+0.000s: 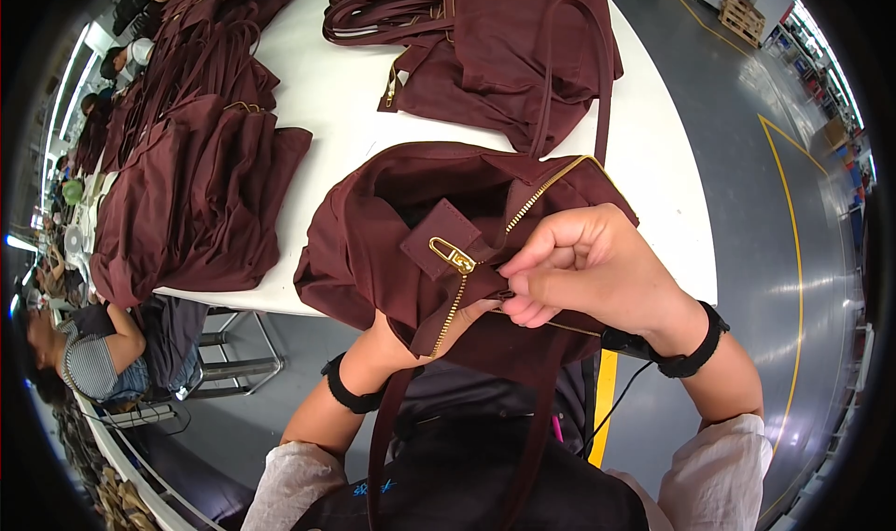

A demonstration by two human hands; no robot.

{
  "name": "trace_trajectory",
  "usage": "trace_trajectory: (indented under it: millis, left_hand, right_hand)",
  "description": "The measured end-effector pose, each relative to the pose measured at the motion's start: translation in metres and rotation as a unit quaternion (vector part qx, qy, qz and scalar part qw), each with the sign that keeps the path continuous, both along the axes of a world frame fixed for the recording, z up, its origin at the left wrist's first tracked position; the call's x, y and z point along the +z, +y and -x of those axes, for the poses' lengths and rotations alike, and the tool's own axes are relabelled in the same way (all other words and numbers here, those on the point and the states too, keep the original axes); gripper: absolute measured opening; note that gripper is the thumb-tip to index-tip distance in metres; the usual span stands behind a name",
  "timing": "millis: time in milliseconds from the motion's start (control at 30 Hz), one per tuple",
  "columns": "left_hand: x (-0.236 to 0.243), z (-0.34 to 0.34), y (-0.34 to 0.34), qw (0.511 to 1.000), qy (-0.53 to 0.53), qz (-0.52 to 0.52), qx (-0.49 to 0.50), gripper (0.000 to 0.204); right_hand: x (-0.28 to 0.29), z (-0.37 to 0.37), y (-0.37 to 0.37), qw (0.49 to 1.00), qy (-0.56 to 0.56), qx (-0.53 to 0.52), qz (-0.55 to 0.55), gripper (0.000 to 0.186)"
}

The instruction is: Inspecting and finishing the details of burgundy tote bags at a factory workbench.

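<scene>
A maroon fabric bag (pixel 345 223) lies at the table's near edge, its gold-toothed zipper (pixel 546 195) undone and its mouth gaping. A gold zipper slider (pixel 454 256) with a long pull sits at the front of the opening, against a square maroon patch (pixel 439 221). My left hand (pixel 462 324) is closed on the bag's front edge beside the zipper, its fingers mostly hidden under the fabric. With thumb and fingers pinched together, my right hand (pixel 583 265) meets the left thumb just right of the slider. Whatever lies in that pinch is too small to name.
More maroon bags are piled on the white table (pixel 327 83): a heap (pixel 201 195) at left and a stack (pixel 523 64) at the far side. Bag straps (pixel 387 428) hang before me. A seated person (pixel 103 363) and a metal stool (pixel 243 358) are at left.
</scene>
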State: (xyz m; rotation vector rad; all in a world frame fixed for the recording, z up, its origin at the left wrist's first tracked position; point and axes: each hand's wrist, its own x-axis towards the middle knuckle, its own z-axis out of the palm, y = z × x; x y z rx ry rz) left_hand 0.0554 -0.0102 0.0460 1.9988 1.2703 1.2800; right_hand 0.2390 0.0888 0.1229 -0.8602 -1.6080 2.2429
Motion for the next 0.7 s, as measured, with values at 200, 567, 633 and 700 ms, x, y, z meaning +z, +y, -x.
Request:
trace_trajectory:
  millis: [200, 567, 633, 700]
  left_hand:
    - [-0.004, 0.001, -0.002, 0.997, -0.075, 0.031, -0.013, 0.037]
    - [-0.002, 0.002, 0.000, 0.996, -0.082, 0.042, -0.021, 0.040]
    - [-0.002, 0.002, 0.001, 0.996, -0.072, 0.042, -0.020, 0.041]
    - [-0.005, 0.002, 0.002, 0.998, -0.051, 0.013, -0.035, 0.042]
  right_hand:
    - [0.000, -0.001, 0.007, 0.999, -0.004, 0.043, -0.017, 0.008]
    - [0.014, 0.002, 0.017, 0.977, -0.030, 0.118, -0.173, 0.011]
    - [0.006, 0.003, 0.015, 0.981, -0.020, 0.099, -0.164, 0.011]
    - [0.003, 0.002, 0.012, 0.984, -0.009, 0.081, -0.156, 0.011]
